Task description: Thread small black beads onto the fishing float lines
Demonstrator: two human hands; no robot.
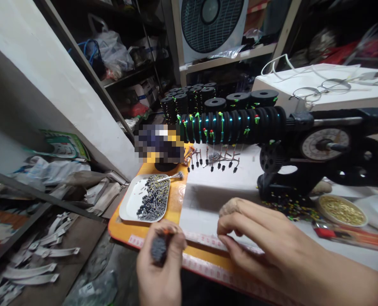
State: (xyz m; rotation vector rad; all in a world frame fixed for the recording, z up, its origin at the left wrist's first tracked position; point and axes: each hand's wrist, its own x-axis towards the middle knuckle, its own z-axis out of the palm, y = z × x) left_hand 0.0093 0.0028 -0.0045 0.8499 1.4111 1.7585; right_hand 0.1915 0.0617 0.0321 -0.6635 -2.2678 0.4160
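Observation:
My left hand (163,261) is closed around a dark grey bundle (159,248) with some orange at its far end. Its exact kind cannot be made out. In front of the paper's near edge, my right hand (251,231) is closed, thumb and forefinger pinched together; whatever may be between them is too small to see. Beyond both hands, a row of black foam rings (233,125) sits on a horizontal shaft. Green line and small coloured beads show on the rings. Several thin lines hang from them with small black pieces (223,168) at their ends.
A white tray (127,203) of small grey and yellow pieces stands left, a thin white stick across it. At right are a dial (325,143), gears, scattered beads, a bowl (364,221) of brass-coloured bits and a red-handled tool (323,230). Black foam spools (214,103) stand behind.

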